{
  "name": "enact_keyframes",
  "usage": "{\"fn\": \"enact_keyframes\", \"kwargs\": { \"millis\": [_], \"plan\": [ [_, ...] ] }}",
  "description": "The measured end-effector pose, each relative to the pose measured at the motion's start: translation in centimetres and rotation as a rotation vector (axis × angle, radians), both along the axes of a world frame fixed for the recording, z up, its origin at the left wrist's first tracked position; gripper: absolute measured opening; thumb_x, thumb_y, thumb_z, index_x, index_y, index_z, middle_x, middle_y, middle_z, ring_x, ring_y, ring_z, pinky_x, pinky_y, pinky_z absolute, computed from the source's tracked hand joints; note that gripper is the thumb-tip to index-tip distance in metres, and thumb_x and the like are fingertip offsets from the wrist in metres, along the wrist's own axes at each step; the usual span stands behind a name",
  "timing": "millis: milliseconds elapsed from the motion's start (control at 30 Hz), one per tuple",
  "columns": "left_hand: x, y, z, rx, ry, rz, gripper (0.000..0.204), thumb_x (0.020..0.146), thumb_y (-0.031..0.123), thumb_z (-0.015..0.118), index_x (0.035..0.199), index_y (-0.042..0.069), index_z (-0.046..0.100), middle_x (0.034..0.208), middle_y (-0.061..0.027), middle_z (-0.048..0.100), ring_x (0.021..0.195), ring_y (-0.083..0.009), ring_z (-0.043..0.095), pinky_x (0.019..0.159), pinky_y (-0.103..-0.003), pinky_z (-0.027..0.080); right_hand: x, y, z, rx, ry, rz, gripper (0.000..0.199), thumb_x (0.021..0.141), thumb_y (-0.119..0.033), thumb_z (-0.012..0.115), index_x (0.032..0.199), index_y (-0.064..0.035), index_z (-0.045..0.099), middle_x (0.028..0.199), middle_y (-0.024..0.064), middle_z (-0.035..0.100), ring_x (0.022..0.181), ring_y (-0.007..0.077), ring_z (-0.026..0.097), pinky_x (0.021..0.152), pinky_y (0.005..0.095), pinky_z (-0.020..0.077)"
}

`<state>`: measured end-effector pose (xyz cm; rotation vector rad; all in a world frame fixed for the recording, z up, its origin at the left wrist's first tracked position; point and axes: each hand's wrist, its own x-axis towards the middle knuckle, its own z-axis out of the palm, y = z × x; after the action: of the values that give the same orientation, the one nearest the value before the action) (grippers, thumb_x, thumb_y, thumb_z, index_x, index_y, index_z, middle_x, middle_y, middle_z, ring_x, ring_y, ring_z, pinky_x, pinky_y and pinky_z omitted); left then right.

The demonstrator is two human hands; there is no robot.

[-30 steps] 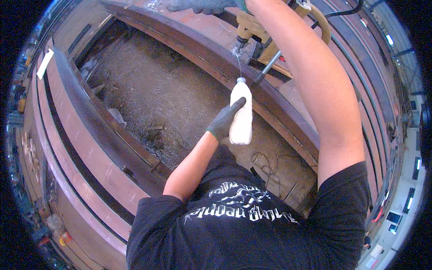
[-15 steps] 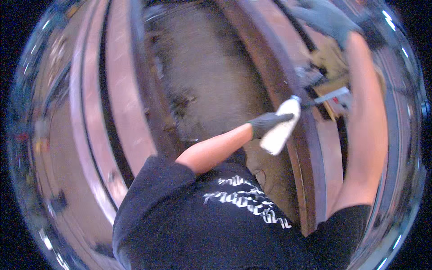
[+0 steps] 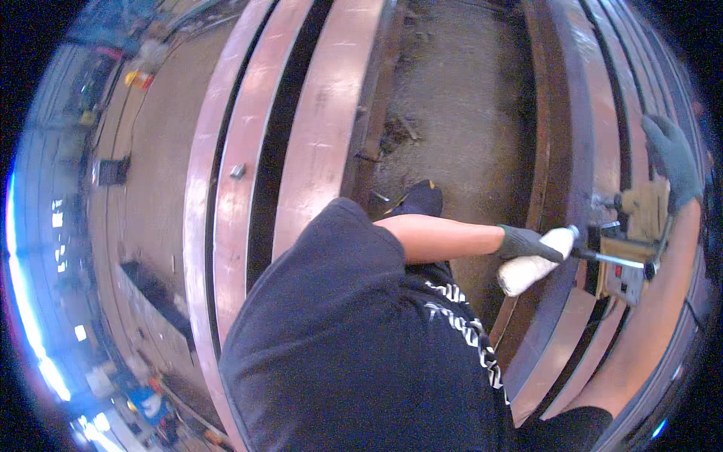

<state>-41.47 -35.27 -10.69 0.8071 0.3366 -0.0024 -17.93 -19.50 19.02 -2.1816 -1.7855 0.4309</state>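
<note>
My left hand [image 3: 527, 244], in a dark glove, is wrapped round a white bottle [image 3: 521, 275] beside the right-hand beam. The bottle is tilted, its narrow capped end up and to the right. Just past that cap, a tool with a dark handle and a silver shaft [image 3: 619, 261] lies across a small machine with a grey box [image 3: 623, 285] and a red switch. Farther out to the right, my gloved right hand [image 3: 672, 160] reaches over the beams with its fingers stretched out. Nothing shows in it. Whether its fingertips touch a beam I cannot tell.
Long metal beams [image 3: 320, 128] run away on my left, with dark gaps between them. More beams [image 3: 595, 113] stand on the right. Between both groups is a strip of dirty floor [image 3: 467, 113]. A small metal block [image 3: 238, 172] sits on a left beam.
The whole view has turned, so beams and machine appear shifted. My left hand still holds the bottle, now tipped more to the right. My right arm stays stretched out over the right beams.
</note>
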Motion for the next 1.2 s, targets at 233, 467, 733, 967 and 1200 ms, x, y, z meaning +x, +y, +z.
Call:
{"fn": "enact_keyframes", "kwargs": {
  "millis": [233, 467, 733, 967, 1200],
  "plan": [
    [-0.8, 2.1, 3.5, 0.315, 0.177, 0.020, 0.052, 0.091, 0.055, 0.074, 0.108, 0.006, 0.075, 0.091, -0.0105, 0.074, 0.079, -0.0230, 0.070, 0.077, -0.041, 0.058, -2.3, -0.4, 1.3, -0.142, -0.043, -0.010, 0.048, 0.101, -0.040, 0.065, 0.131, -0.0020, 0.067, 0.094, 0.0030, 0.067, 0.078, 0.0104, 0.059, 0.069, 0.0283, 0.0478],
    [-0.1, 2.0, 1.7, 0.011, 0.220, -0.018, 0.055, 0.088, 0.059, 0.078, 0.112, 0.010, 0.072, 0.093, -0.0046, 0.074, 0.074, -0.0178, 0.070, 0.070, -0.037, 0.059, -2.7, -2.2, 2.0, -0.024, -0.228, 0.162, 0.059, 0.099, -0.045, 0.065, 0.136, 0.0017, 0.065, 0.116, 0.0110, 0.074, 0.100, 0.0172, 0.068, 0.089, 0.0330, 0.0543],
    [0.5, 3.2, 1.7, -0.033, 0.180, -0.107, 0.059, 0.093, 0.055, 0.075, 0.124, 0.006, 0.067, 0.103, -0.0072, 0.073, 0.083, -0.0174, 0.069, 0.075, -0.034, 0.058, -10.7, -4.3, 7.1, -0.176, -0.309, -0.132, 0.052, 0.101, -0.045, 0.057, 0.131, -0.0047, 0.071, 0.135, 0.0161, 0.069, 0.129, 0.0289, 0.062, 0.114, 0.0397, 0.0443],
    [-0.3, 3.5, 3.5, 0.080, 0.166, -0.075, 0.072, 0.091, 0.058, 0.074, 0.126, -0.003, 0.061, 0.104, -0.0140, 0.072, 0.083, -0.0213, 0.072, 0.074, -0.036, 0.060, -10.8, -4.4, 7.2, -0.181, -0.282, -0.089, 0.054, 0.100, -0.045, 0.059, 0.130, -0.0013, 0.070, 0.134, 0.0189, 0.069, 0.127, 0.0315, 0.062, 0.112, 0.0410, 0.0454],
    [0.4, 3.3, 2.6, 0.046, 0.144, -0.063, 0.066, 0.090, 0.057, 0.075, 0.120, -0.001, 0.065, 0.099, -0.0123, 0.072, 0.082, -0.0201, 0.072, 0.074, -0.035, 0.059, -11.3, -4.9, 7.1, -0.152, -0.300, -0.121, 0.055, 0.101, -0.044, 0.058, 0.131, -0.0001, 0.069, 0.134, 0.0205, 0.068, 0.128, 0.0306, 0.063, 0.112, 0.0411, 0.0455]
  ]
}}
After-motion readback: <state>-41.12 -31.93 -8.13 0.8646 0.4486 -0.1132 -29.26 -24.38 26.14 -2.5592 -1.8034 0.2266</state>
